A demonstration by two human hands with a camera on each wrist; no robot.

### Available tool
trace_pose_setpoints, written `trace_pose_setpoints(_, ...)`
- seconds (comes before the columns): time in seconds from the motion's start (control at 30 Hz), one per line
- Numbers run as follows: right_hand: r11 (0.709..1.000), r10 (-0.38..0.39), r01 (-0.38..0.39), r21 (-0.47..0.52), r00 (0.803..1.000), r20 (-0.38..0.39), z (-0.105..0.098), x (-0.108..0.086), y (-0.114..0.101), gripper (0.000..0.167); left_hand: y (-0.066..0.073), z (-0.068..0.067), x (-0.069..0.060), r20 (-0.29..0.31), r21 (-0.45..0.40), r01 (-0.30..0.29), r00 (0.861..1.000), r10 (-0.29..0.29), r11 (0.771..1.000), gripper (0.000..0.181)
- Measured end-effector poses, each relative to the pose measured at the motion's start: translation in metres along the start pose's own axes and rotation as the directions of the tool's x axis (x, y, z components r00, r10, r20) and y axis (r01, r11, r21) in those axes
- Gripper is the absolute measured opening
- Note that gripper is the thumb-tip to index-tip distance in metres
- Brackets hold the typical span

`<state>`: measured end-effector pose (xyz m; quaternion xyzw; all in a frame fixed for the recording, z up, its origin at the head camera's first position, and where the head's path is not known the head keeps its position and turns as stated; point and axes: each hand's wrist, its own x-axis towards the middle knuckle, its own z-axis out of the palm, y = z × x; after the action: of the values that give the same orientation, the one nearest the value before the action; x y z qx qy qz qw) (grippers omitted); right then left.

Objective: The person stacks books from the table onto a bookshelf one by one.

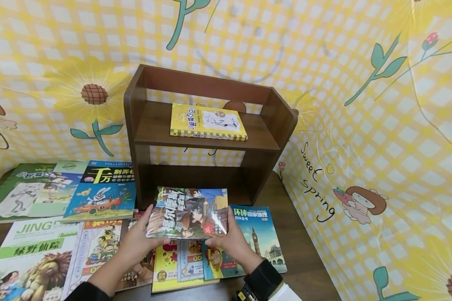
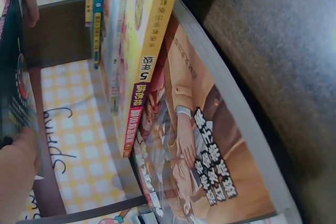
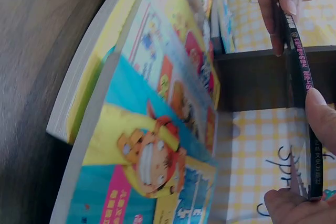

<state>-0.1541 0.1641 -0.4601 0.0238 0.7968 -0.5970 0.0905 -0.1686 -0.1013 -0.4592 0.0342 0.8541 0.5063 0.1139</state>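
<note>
A glossy comic-style book (image 1: 188,213) is held by its two short sides in front of the shelf's lower level. My left hand (image 1: 137,234) grips its left edge and my right hand (image 1: 231,240) its right edge, thumbs along the near side. The left wrist view shows the book's dark cover (image 2: 16,77) at the left, with part of my left hand (image 2: 18,166) against it. In the right wrist view the thin black spine (image 3: 303,72) lies between the fingers of my right hand (image 3: 299,208) and my left hand (image 3: 281,3).
The brown two-level shelf (image 1: 207,144) stands against the checked cloth, a yellow book (image 1: 209,121) lying on its upper level. Several books cover the table at the left, including a blue one (image 1: 101,192). Below the hands are a yellow book (image 1: 169,276) and a teal geography book (image 1: 263,238).
</note>
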Motion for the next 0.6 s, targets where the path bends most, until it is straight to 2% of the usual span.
trace_pose_setpoints(0.23,0.999,-0.002,0.003,-0.034,1.000,0.011,-0.002,0.019,0.010,0.115,-0.008,0.009,0.022,-0.021,0.043,-0.004,1.000,0.005,0.999,0.114)
trace_pose_setpoints(0.37,0.997,-0.028,0.029,-0.071,0.999,0.020,-0.006,0.031,0.013,0.113,-0.013,0.015,0.035,-0.032,0.053,0.001,0.999,0.000,0.999,0.112)
trace_pose_setpoints(0.6,0.991,-0.089,0.093,-0.095,0.995,0.043,-0.010,0.051,0.019,0.102,-0.015,0.018,0.054,-0.012,0.007,-0.002,1.000,0.002,1.000,0.109)
